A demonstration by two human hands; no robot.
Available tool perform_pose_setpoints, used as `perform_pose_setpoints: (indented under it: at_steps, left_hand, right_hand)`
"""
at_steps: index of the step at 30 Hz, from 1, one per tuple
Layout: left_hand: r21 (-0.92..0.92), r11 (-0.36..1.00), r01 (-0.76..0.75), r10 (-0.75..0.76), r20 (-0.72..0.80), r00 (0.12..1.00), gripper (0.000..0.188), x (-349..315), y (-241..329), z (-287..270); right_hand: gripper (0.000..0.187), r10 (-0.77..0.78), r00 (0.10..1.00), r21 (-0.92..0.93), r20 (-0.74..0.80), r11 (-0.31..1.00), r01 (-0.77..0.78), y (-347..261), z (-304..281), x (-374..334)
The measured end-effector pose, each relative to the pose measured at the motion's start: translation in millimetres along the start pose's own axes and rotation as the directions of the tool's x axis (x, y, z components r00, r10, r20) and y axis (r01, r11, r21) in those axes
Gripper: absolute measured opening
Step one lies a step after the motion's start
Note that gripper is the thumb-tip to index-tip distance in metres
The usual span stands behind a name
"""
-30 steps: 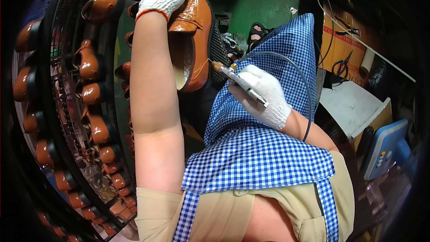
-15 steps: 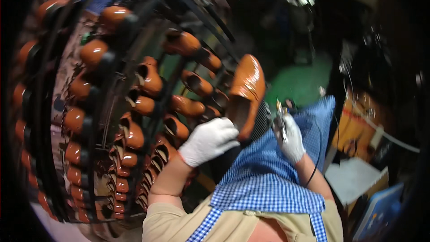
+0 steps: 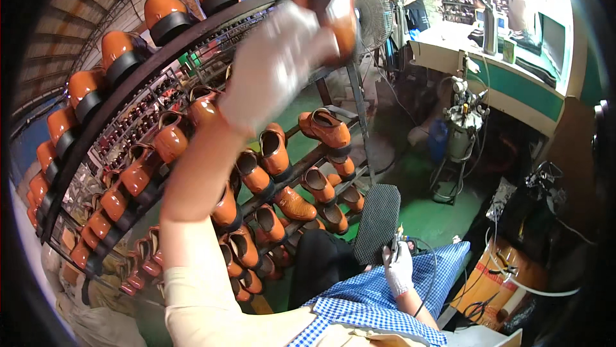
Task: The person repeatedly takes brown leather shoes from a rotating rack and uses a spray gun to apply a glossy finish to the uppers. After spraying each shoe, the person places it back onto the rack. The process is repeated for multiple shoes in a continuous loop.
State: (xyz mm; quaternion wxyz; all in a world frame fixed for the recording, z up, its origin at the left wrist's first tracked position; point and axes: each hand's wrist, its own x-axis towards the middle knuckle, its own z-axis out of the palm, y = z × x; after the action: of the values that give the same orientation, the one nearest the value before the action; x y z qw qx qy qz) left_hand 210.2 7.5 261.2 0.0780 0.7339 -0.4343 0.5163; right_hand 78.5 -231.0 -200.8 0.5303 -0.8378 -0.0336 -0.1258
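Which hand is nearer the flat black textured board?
Right: the right hand is beside the lower end of the board; the left hand is far up and left.

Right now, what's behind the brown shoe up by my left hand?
A round caged fan shows past the right edge of the brown shoe; the fan's left part and anything else directly behind the shoe are covered.

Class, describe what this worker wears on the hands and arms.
The left hand and right hand are gloved in white fabric to the wrist; the left looks motion-blurred, hiding its texture. The left forearm and right forearm are bare. A short beige sleeve shows on the left.
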Motion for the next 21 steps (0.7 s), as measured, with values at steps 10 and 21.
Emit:
perform_pose_setpoints:
  at_steps: [10,21]
  left_hand:
    - [0.668,0.743,0.038,-0.285,0.265,0.921,0.019,130,-239,-22]
    - [0.677,0.733,0.07,-0.077,-0.02,0.997,0.032,94,-118,-6]
  right_hand:
    - [0.024,0.036,0.999,0.011,0.032,0.999,-0.036,-14,-9,3]
    - [0.027,-0.031,0.998,-0.041,0.053,0.999,0.033,-1,-3,2]
